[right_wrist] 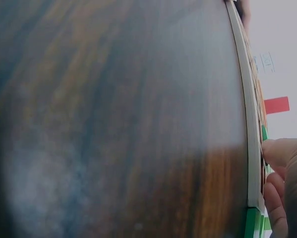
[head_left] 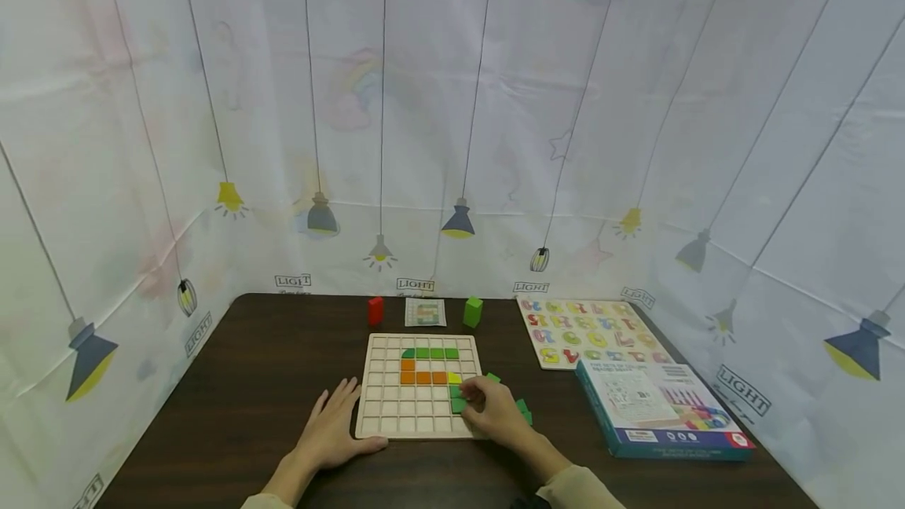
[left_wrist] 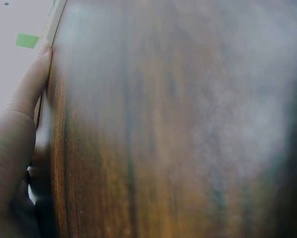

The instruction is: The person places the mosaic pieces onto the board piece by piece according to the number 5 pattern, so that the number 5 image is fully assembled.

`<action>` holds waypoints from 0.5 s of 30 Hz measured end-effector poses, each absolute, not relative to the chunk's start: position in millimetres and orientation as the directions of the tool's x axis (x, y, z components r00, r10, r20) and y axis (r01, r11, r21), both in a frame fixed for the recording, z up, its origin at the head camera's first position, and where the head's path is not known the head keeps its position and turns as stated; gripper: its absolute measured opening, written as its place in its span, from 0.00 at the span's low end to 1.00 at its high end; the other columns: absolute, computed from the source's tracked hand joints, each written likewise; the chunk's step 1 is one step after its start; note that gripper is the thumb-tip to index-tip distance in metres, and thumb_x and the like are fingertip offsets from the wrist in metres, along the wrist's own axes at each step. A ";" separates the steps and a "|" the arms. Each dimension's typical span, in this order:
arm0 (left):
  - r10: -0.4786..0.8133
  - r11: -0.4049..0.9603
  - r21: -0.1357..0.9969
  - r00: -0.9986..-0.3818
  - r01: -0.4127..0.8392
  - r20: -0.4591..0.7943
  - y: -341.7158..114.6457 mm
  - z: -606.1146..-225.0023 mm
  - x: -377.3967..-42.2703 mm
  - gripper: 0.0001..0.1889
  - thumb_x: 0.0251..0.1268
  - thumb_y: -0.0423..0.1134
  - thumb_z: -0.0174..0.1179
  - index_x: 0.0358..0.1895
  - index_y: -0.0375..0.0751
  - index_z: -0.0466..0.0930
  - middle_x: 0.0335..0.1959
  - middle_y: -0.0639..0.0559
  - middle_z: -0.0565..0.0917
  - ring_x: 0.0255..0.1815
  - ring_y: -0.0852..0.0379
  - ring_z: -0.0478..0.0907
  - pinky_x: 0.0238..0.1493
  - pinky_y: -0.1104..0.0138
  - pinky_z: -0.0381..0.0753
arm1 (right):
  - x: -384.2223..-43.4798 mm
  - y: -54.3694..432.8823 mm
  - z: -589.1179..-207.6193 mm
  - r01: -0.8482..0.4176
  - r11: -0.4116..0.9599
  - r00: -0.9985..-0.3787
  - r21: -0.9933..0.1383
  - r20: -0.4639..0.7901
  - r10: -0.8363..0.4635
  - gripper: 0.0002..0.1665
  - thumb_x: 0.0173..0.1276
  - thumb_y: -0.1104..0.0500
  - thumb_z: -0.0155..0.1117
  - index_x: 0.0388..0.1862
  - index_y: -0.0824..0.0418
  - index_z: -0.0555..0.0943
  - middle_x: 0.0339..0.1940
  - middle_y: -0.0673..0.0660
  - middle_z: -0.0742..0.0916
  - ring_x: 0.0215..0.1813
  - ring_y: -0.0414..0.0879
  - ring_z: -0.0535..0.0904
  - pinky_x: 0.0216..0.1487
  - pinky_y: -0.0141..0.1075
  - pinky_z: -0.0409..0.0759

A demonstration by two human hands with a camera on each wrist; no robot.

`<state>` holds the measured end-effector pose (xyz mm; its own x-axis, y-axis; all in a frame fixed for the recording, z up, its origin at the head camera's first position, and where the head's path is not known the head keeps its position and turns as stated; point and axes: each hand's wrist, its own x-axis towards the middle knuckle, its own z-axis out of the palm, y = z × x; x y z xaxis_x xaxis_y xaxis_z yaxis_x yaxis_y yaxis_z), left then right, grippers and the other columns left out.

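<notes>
While the left hand [head_left: 328, 430] rests with fingers extended against the left edge of the wooden grid board [head_left: 385, 407], its thumb lies at the near left corner. The board lies flat on the dark wood-grain table [head_left: 212, 415]. The right hand [head_left: 496, 412] is at the board's right side, fingers bent, touching the green tiles [head_left: 457, 405] below a yellow tile [head_left: 454, 378]; whether it pinches one cannot be told. Orange tiles [head_left: 423, 378] adjoin the yellow tile; a green row [head_left: 437, 353] occupies cells farther back. Loose green pieces [head_left: 524, 411] lie beside the right hand. Beyond the board, a pattern card [head_left: 425, 313] lies between a red block [head_left: 375, 310] and a green block [head_left: 473, 312].
</notes>
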<state>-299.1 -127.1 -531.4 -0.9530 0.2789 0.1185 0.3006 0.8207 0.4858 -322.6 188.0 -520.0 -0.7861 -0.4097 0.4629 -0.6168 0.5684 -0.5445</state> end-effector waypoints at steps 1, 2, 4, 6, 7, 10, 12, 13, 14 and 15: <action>0.279 0.822 0.485 -0.953 0.299 0.115 -126.7 -530.9 -299.0 0.58 0.42 0.76 0.58 0.71 0.34 0.59 0.72 0.38 0.56 0.73 0.41 0.47 0.69 0.44 0.40 | -322.8 188.5 -520.2 -0.620 0.566 -0.783 -0.543 0.467 -0.410 0.18 0.54 0.71 0.66 0.46 0.67 0.79 0.36 0.55 0.84 0.37 0.46 0.81 0.37 0.32 0.81; 0.279 0.822 0.486 -0.954 0.297 0.111 -126.4 -530.3 -298.9 0.58 0.42 0.76 0.58 0.71 0.34 0.59 0.72 0.38 0.56 0.73 0.41 0.47 0.69 0.44 0.40 | -322.8 188.8 -520.4 -0.623 0.563 -0.781 -0.543 0.470 -0.411 0.18 0.54 0.71 0.66 0.45 0.67 0.79 0.36 0.55 0.84 0.37 0.46 0.81 0.36 0.32 0.81; 0.281 0.822 0.486 -0.953 0.298 0.109 -126.1 -529.4 -298.5 0.58 0.42 0.76 0.59 0.71 0.34 0.59 0.72 0.38 0.56 0.73 0.41 0.48 0.69 0.44 0.40 | -322.8 189.4 -520.6 -0.629 0.559 -0.777 -0.541 0.475 -0.414 0.18 0.54 0.71 0.66 0.45 0.67 0.79 0.36 0.56 0.85 0.37 0.47 0.81 0.36 0.32 0.81; 0.283 0.821 0.485 -0.953 0.300 0.110 -126.0 -528.8 -298.3 0.58 0.42 0.75 0.59 0.71 0.34 0.58 0.72 0.38 0.56 0.73 0.41 0.48 0.69 0.44 0.40 | -322.7 189.6 -520.6 -0.630 0.556 -0.776 -0.542 0.478 -0.412 0.18 0.53 0.70 0.67 0.45 0.68 0.79 0.36 0.56 0.85 0.37 0.47 0.81 0.36 0.32 0.81; 0.282 0.822 0.484 -0.953 0.300 0.110 -126.1 -528.6 -298.1 0.58 0.42 0.75 0.59 0.71 0.34 0.58 0.72 0.38 0.56 0.73 0.41 0.48 0.69 0.44 0.40 | -322.7 189.6 -520.6 -0.628 0.557 -0.777 -0.543 0.476 -0.412 0.18 0.53 0.70 0.67 0.45 0.67 0.79 0.36 0.56 0.85 0.37 0.46 0.81 0.36 0.32 0.81; 0.279 0.825 0.481 -0.954 0.298 0.112 -126.5 -528.9 -298.2 0.59 0.42 0.75 0.59 0.71 0.34 0.58 0.72 0.38 0.56 0.73 0.41 0.48 0.69 0.44 0.40 | -323.3 189.5 -521.1 -0.621 0.556 -0.783 -0.552 0.471 -0.407 0.18 0.54 0.70 0.67 0.45 0.67 0.79 0.36 0.56 0.84 0.37 0.46 0.81 0.36 0.32 0.81; 0.275 0.826 0.481 -0.955 0.294 0.112 -126.8 -529.3 -298.2 0.59 0.42 0.75 0.59 0.71 0.34 0.58 0.72 0.38 0.56 0.73 0.41 0.48 0.69 0.44 0.40 | -323.7 189.7 -521.5 -0.624 0.545 -0.781 -0.560 0.473 -0.408 0.17 0.55 0.70 0.67 0.45 0.67 0.79 0.36 0.56 0.84 0.37 0.47 0.81 0.36 0.32 0.81; 0.275 0.826 0.480 -0.955 0.294 0.112 -126.7 -529.3 -298.5 0.59 0.42 0.75 0.59 0.71 0.34 0.58 0.72 0.38 0.56 0.73 0.41 0.48 0.69 0.44 0.40 | -323.6 190.5 -521.5 -0.631 0.535 -0.776 -0.562 0.482 -0.408 0.17 0.55 0.70 0.67 0.46 0.67 0.79 0.36 0.57 0.84 0.37 0.48 0.82 0.35 0.33 0.82; 0.275 0.826 0.480 -0.955 0.294 0.112 -126.6 -529.3 -298.8 0.59 0.42 0.75 0.59 0.71 0.34 0.58 0.72 0.38 0.56 0.73 0.41 0.48 0.69 0.44 0.40 | -323.4 191.5 -521.5 -0.636 0.526 -0.771 -0.564 0.491 -0.406 0.17 0.55 0.71 0.67 0.46 0.68 0.79 0.36 0.58 0.84 0.37 0.48 0.82 0.35 0.34 0.82; 0.276 0.827 0.479 -0.955 0.295 0.111 -126.5 -529.4 -299.0 0.59 0.42 0.75 0.59 0.71 0.34 0.58 0.72 0.38 0.56 0.73 0.41 0.48 0.69 0.43 0.40 | -323.0 193.0 -521.4 -0.638 0.524 -0.770 -0.564 0.499 -0.399 0.17 0.56 0.71 0.67 0.46 0.68 0.79 0.36 0.58 0.85 0.37 0.48 0.82 0.35 0.34 0.82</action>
<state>-299.0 -126.5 -529.4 -0.9547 0.2762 0.1107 0.2947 0.8268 0.4791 -323.0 193.0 -521.4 -0.7695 -0.3991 0.4986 -0.6376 0.5245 -0.5643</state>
